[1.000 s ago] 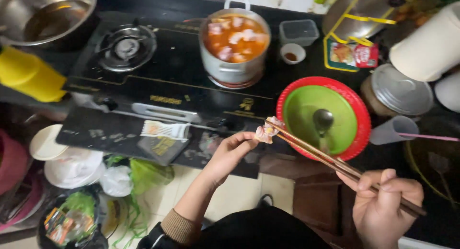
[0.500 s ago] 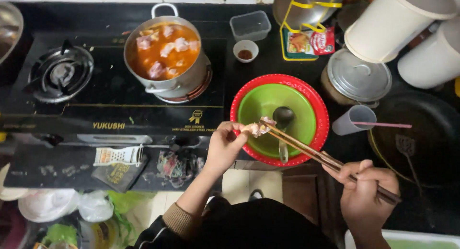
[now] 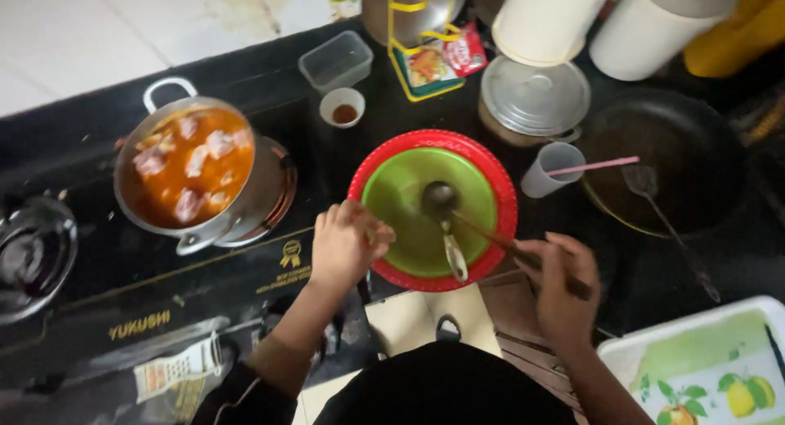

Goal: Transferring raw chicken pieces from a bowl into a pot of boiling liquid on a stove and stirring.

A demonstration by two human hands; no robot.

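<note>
My right hand [image 3: 560, 290] was closed around the chopsticks [image 3: 499, 241], tips over the green plate [image 3: 409, 204] beside the ladle [image 3: 446, 229]. My left hand [image 3: 347, 245] curled at the plate's rim; I couldn't tell what it held.

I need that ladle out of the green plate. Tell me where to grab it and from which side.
Grip the ladle by its handle end, which lies over the green plate's near rim. Come from the near side, between the left hand and right hand; the bowl sits mid-plate.
</note>
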